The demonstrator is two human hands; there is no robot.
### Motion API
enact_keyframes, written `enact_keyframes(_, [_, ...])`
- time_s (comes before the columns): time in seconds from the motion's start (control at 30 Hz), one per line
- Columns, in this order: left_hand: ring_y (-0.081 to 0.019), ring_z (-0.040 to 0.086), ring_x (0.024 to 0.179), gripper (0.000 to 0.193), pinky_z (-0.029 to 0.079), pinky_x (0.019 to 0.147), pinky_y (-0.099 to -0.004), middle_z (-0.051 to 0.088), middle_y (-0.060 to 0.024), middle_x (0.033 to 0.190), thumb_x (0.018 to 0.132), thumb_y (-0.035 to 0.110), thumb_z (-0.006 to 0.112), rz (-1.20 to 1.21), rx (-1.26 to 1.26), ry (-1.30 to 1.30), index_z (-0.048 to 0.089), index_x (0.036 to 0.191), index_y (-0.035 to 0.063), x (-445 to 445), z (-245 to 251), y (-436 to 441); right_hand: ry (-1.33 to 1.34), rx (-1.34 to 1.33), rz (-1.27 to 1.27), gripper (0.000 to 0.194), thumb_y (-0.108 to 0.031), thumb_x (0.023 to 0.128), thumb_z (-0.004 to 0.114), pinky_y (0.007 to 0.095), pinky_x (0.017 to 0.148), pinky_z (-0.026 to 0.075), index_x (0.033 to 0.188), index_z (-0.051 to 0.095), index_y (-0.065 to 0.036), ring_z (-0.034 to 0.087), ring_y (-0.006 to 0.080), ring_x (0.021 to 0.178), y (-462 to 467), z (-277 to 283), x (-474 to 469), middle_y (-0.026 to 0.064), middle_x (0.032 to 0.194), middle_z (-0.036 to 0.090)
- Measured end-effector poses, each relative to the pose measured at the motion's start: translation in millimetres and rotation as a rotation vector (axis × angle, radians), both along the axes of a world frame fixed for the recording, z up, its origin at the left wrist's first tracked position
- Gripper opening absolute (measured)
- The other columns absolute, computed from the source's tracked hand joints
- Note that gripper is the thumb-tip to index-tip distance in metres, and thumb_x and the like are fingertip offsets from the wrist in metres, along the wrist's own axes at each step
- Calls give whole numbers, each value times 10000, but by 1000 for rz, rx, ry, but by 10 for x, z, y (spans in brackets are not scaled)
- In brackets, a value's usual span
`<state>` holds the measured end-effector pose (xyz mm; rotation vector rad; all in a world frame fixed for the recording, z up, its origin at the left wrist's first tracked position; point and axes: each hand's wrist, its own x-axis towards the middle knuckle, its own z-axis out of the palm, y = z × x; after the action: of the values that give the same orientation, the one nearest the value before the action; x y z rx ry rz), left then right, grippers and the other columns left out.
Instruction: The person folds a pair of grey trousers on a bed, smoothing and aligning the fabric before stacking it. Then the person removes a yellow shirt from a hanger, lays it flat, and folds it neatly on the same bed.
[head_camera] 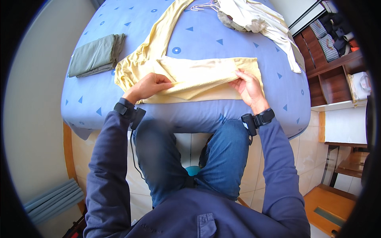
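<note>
A pale yellow cloth garment (205,67) lies on the bed in front of my knees. One long leg or sleeve reaches away toward the top of the view, while a wide section stretches to the right and ends in a cuff. My left hand (148,86) pinches the near layer of this section between thumb and fingers, close to the bunched left end. Toward the cuff, my right hand (247,87) grips the same layer. Between both hands the fabric is drawn into a slanting fold, with a lower layer showing beneath it.
The bed has a blue patterned sheet (205,35). Folded grey-green clothing (92,55) lies at left. White garments (253,17) and hangers (205,6) lie at the far right. A wooden shelf unit (333,81) stands right of the bed; a wall (35,74) rises at left.
</note>
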<state>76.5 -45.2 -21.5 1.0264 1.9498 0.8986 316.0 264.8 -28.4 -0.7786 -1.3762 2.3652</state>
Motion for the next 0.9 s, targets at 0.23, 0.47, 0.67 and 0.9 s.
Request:
enact_keyframes(0.23, [-83,566,771,268,498,718,-280,706,-21,869,1019,237,700,54,38,10,762,1130,2,10,-68,36,-12,-24,-59,277,-164,1074,514,414,994,549,1293,585,-11,671,237,1118,66,-103,29,126,1217,680])
enact_keyframes(0.47, [-87,595,788,256,504,715,-271,705,-33,874,1009,209,715,36,1,105,741,1153,-1,-12,-49,62,-176,104,-47,335,-146,1036,620,322,846,588,1331,561,1,694,179,913,209,-80,-49,77,1032,690])
enact_keyframes(0.67, [-220,650,851,225,534,774,-359,695,-80,910,936,184,772,89,288,540,738,1083,17,99,102,85,-276,358,-172,369,-133,1014,630,298,756,597,1337,550,26,707,168,860,227,-38,-84,82,1005,680])
enact_keyframes(0.9, [-328,656,902,224,538,826,-434,667,-118,856,896,255,800,-257,276,853,721,927,48,795,271,234,-236,1560,42,338,-6,882,634,377,787,582,1207,695,-80,717,264,965,289,-139,82,98,1144,670])
